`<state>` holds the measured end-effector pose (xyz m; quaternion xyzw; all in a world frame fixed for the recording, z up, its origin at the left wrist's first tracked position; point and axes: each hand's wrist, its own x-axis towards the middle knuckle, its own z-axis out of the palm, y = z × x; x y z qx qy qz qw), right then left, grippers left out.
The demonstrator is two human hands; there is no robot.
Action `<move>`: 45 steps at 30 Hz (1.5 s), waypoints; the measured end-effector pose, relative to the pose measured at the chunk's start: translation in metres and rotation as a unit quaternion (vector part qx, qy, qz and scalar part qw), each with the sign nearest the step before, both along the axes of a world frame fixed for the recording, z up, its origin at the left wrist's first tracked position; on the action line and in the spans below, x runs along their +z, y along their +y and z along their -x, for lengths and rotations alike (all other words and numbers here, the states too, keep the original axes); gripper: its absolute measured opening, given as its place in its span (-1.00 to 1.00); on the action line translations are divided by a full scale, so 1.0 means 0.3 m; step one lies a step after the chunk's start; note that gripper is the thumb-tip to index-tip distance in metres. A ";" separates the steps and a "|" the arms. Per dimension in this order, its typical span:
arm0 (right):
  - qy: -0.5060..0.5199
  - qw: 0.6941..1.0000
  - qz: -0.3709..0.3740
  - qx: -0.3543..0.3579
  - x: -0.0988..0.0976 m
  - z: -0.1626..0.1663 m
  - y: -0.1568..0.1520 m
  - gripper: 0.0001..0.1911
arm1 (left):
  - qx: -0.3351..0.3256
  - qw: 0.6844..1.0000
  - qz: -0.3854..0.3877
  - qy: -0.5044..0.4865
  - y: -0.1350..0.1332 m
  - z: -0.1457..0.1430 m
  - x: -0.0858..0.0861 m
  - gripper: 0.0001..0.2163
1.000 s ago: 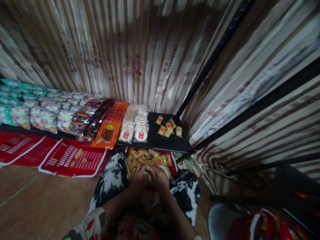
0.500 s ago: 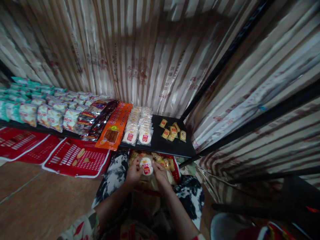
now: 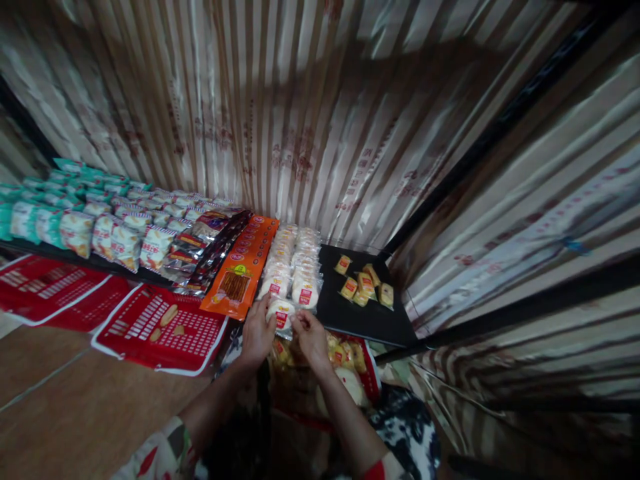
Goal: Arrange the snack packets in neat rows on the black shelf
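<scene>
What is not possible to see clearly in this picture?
Head view:
- Print on the white round snack packet with red label: too small, partly covered by the left hand and right hand.
- Red plastic basket: mostly hidden by the black shelf.
- Green-white snack bags: cut off by the left edge.

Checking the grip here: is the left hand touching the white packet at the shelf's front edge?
Touching. In the head view the left hand pinches the white packet at its left edge, with no gap showing.

Striped curtain walls (image 3: 300, 120), wooden floor (image 3: 60, 400), dim light
</scene>
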<state>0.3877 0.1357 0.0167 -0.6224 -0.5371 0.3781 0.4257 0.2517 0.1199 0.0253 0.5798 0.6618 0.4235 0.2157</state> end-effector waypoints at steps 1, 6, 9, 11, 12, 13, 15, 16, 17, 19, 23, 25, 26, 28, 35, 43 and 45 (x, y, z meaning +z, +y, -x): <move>-0.029 1.000 -0.006 0.001 0.009 0.014 0.022 -0.68 | 0.004 1.000 -0.009 0.010 0.017 0.006 -0.002 -0.54; -0.098 0.995 -0.032 0.016 0.036 0.075 0.112 -0.68 | 0.010 0.996 -0.038 0.078 0.077 0.011 -0.024 -0.48; -0.111 0.992 -0.049 0.020 0.019 0.096 0.134 -0.70 | 0.013 0.993 -0.032 0.116 0.093 -0.001 -0.047 -0.46; -0.097 0.993 -0.066 0.022 -0.002 0.098 0.127 -0.69 | 0.016 0.990 -0.029 0.139 0.100 -0.009 -0.061 -0.46; -0.087 0.993 -0.078 0.023 -0.012 0.095 0.118 -0.68 | 0.018 0.988 -0.030 0.149 0.103 -0.013 -0.066 -0.45; -0.082 0.992 -0.095 0.025 -0.020 0.090 0.107 -0.67 | 0.021 0.987 -0.030 0.156 0.105 -0.016 -0.069 -0.45; -0.103 0.983 -0.148 0.022 -0.029 0.069 0.083 -0.67 | 0.025 0.985 -0.029 0.166 0.109 -0.020 -0.069 -0.44; -0.131 0.975 -0.179 0.012 -0.030 0.055 0.073 -0.68 | 0.027 0.985 -0.027 0.169 0.111 -0.021 -0.066 -0.44; -0.164 0.965 -0.205 -0.003 -0.030 0.038 0.067 -0.69 | 0.029 0.984 -0.025 0.171 0.114 -0.021 -0.061 -0.44; -0.227 0.945 -0.235 -0.034 -0.032 0.002 0.064 -0.69 | 0.030 0.983 -0.023 0.177 0.120 -0.021 -0.051 -0.44; -0.296 0.925 -0.233 -0.045 -0.059 -0.059 0.090 -0.66 | 0.031 0.980 -0.023 0.197 0.139 -0.027 -0.029 -0.47; -0.295 0.927 -0.230 -0.032 -0.077 -0.072 0.104 -0.64 | 0.036 0.978 -0.025 0.202 0.149 -0.033 -0.024 -0.49; -0.291 0.928 -0.230 -0.027 -0.083 -0.074 0.109 -0.64 | 0.039 0.978 -0.028 0.202 0.154 -0.036 -0.024 -0.49; -0.282 0.931 -0.232 -0.022 -0.088 -0.075 0.111 -0.64 | 0.043 0.979 -0.040 0.194 0.161 -0.041 -0.029 -0.48; -0.289 0.930 -0.224 -0.041 -0.083 -0.180 0.012 -0.68 | 0.052 0.982 -0.066 0.169 0.142 -0.038 -0.053 -0.61; -0.425 0.895 0.050 0.125 -0.140 -0.454 -0.237 -0.73 | 0.009 0.980 -0.086 0.177 0.016 -0.070 -0.042 -0.60; -0.458 0.867 0.123 0.156 -0.145 -0.471 -0.274 -0.60 | -0.020 0.979 -0.097 0.176 -0.034 -0.097 -0.059 -0.62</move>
